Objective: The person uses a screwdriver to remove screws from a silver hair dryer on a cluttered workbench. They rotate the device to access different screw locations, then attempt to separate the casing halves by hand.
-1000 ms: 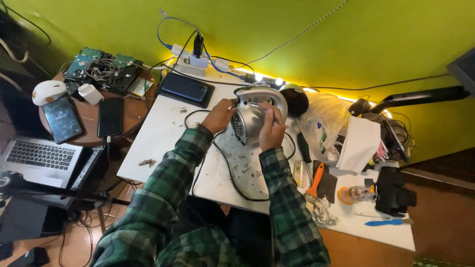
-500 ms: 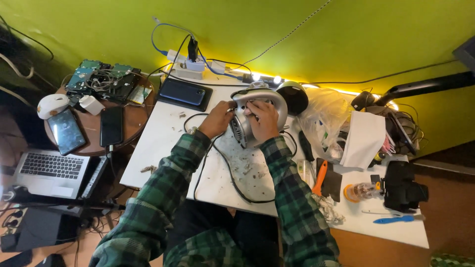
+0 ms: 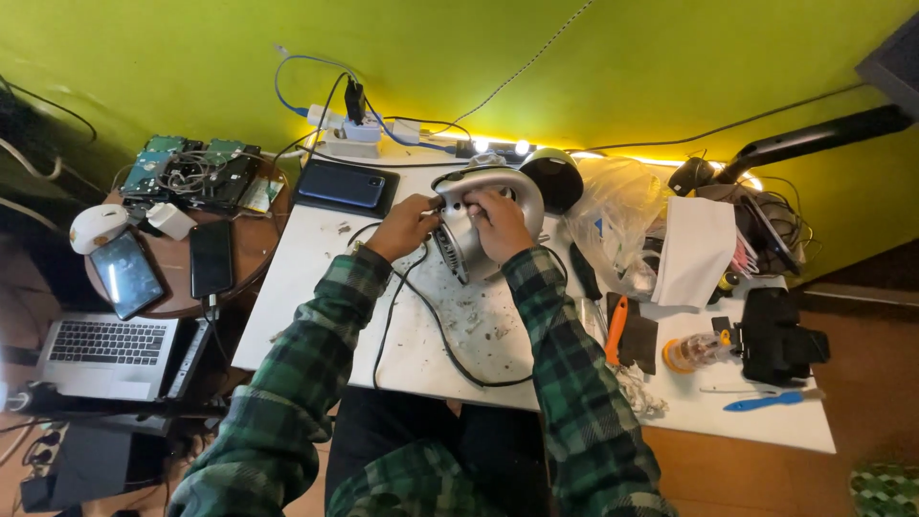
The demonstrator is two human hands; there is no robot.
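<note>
Hands (image 3: 450, 225) around mid-table appliance (image 3: 479, 215)

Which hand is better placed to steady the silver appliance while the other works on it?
Probably the right hand: it lies across the top of the silver appliance, by its handle. The left hand only touches the appliance's left edge with its fingertips.

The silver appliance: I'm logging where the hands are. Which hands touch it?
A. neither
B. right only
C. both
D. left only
C: the left hand is on the side of the silver appliance and the right hand rests on top, on the white table.
</note>
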